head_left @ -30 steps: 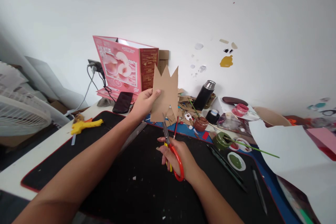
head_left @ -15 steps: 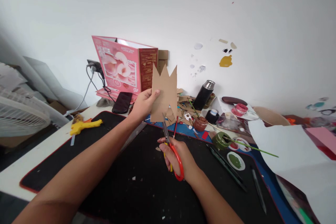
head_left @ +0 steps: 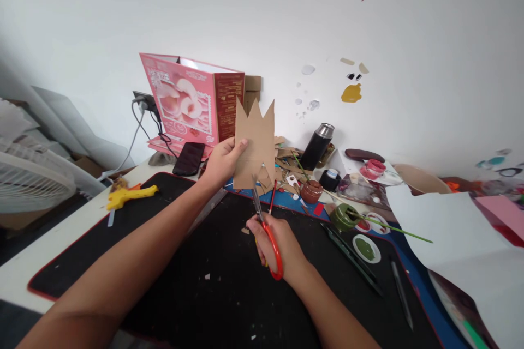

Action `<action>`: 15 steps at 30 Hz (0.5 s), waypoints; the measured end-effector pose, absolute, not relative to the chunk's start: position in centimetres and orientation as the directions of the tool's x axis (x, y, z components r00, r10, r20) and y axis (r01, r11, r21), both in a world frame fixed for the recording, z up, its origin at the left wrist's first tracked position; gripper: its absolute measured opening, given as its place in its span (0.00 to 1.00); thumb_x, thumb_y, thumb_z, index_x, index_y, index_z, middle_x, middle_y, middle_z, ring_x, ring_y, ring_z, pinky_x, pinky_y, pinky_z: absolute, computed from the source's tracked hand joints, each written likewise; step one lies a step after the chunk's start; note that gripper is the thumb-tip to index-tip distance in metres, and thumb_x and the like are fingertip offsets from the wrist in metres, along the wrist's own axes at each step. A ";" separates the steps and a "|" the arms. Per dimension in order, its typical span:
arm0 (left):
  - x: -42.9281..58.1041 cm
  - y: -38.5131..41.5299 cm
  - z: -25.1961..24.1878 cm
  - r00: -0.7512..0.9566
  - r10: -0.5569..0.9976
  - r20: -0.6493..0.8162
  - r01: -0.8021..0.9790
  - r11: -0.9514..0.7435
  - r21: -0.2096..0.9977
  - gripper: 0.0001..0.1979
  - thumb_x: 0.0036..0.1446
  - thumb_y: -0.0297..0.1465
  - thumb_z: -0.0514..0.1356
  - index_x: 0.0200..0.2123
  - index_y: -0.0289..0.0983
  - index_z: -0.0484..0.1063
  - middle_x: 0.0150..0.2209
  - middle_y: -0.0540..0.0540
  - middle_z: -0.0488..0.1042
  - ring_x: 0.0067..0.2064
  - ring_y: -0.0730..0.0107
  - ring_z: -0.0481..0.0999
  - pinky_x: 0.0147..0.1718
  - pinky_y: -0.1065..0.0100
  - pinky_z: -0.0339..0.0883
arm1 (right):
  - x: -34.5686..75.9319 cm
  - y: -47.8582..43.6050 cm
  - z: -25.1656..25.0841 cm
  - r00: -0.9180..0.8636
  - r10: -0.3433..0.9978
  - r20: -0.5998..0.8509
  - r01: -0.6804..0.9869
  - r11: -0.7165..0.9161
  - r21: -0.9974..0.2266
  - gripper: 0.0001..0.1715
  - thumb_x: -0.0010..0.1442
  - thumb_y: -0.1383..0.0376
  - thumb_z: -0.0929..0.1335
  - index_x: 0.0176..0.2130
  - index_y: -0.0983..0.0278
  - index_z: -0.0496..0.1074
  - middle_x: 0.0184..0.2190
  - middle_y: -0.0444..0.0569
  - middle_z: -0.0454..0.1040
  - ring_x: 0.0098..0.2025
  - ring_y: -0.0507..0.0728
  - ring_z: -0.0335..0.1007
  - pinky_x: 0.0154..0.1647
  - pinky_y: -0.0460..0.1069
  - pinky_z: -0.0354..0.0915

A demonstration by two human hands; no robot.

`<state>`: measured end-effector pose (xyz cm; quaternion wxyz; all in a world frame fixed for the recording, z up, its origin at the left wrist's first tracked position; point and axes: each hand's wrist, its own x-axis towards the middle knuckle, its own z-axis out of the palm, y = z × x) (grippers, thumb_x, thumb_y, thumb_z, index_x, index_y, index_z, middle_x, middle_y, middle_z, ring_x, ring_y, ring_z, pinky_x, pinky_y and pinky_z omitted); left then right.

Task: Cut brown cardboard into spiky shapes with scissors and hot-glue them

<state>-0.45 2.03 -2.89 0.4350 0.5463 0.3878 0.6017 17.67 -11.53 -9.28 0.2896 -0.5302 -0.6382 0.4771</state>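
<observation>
My left hand [head_left: 223,161] pinches the left side of a brown cardboard piece [head_left: 257,133], thumb on its near face. Pointed spikes are cut along its top edge, and a notch opens at its lower right. In my right hand [head_left: 284,245] are scissors [head_left: 275,253] with red-orange handles and a bit of yellow inside the loops. Their blades point up to the cardboard's bottom edge, where the tips overlap it. Whether the tips lie in a cut or just in front, I cannot tell. Both hands are above the black mat [head_left: 196,294].
Cardboard scraps [head_left: 282,161], a black thermos [head_left: 317,147] and paint jars [head_left: 344,217] crowd the table behind. A green cutter-like tool [head_left: 352,259] and a pen [head_left: 402,294] lie right. A yellow glue gun [head_left: 131,195], phone [head_left: 189,158] and pink box [head_left: 184,103] are left.
The fingers of my right hand have drawn in slightly on the scissors, and the blades look closer together. My left hand keeps its hold on the cardboard. The whole view has shifted a little.
</observation>
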 end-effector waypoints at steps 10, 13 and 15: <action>-0.2 2.0 -2.8 -0.032 0.953 0.303 -0.139 -0.304 0.942 0.34 0.45 0.64 0.74 0.30 0.38 0.76 0.27 0.48 0.78 0.27 0.68 0.74 0.27 0.69 0.69 | 17.4 -11.7 -9.1 -0.209 0.969 -0.135 0.512 -0.010 -0.859 0.19 0.77 0.50 0.67 0.44 0.60 0.78 0.16 0.38 0.67 0.16 0.55 0.69 0.23 0.47 0.63; -0.2 1.9 -2.8 -0.031 0.951 0.307 -0.136 -0.308 0.942 0.33 0.46 0.63 0.74 0.31 0.38 0.76 0.27 0.48 0.78 0.27 0.68 0.73 0.26 0.69 0.69 | 17.4 -11.7 -9.3 -0.202 0.971 -0.130 0.512 -0.008 -0.859 0.18 0.77 0.50 0.67 0.44 0.60 0.78 0.16 0.39 0.68 0.16 0.55 0.70 0.23 0.46 0.63; -0.3 1.9 -2.8 -0.027 0.949 0.315 -0.131 -0.315 0.940 0.32 0.47 0.63 0.73 0.30 0.38 0.75 0.26 0.48 0.77 0.27 0.68 0.73 0.26 0.69 0.68 | 17.5 -11.6 -9.5 -0.211 0.969 -0.125 0.486 -0.007 -0.874 0.18 0.77 0.49 0.67 0.44 0.60 0.77 0.15 0.38 0.67 0.15 0.55 0.68 0.22 0.46 0.63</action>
